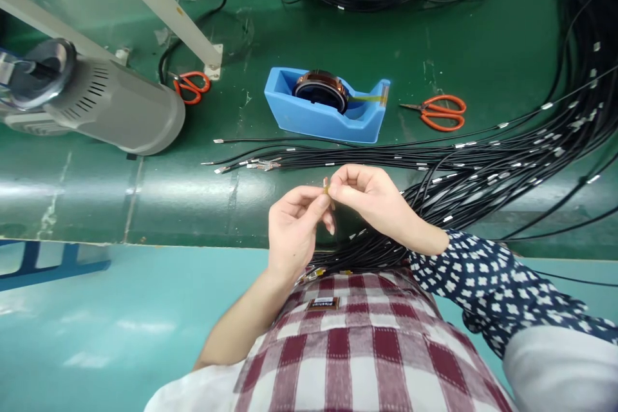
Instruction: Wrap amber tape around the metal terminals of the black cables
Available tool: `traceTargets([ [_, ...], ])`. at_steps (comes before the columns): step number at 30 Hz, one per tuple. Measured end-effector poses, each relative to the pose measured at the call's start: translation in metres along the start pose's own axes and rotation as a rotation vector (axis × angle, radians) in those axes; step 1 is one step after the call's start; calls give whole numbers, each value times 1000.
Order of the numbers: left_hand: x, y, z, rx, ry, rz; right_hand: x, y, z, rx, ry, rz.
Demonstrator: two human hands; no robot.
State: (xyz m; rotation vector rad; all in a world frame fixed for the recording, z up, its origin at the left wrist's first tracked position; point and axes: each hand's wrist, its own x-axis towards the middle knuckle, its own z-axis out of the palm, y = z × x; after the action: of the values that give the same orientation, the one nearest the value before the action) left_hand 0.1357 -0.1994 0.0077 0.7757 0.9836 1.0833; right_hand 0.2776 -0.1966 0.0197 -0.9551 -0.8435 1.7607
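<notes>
Over the near edge of the green table (251, 206), both hands (324, 212) meet, fingertips pinching a small cable end (326, 185), with pale teal floor (145, 315) below at left.

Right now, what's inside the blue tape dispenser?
A roll of amber tape, its strip drawn to the raised end. The walls of the blue dispenser hide the roll's lower part and whatever lies beneath.

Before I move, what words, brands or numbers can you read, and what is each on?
Patch on the checked apron: perhaps "Fashion", blurred, so not certain.
White tags on the black cables: too small to read.
Blue tape dispenser, grey machine: no legible text.
</notes>
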Motion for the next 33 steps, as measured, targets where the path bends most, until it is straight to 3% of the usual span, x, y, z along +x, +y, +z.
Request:
traceTargets([
  [20,4,-4,1,-42,1,71,4,5,0,-54,72,-52],
  [33,1,-9,-2,42,9,112,3,1,-2,-51,74,12],
])
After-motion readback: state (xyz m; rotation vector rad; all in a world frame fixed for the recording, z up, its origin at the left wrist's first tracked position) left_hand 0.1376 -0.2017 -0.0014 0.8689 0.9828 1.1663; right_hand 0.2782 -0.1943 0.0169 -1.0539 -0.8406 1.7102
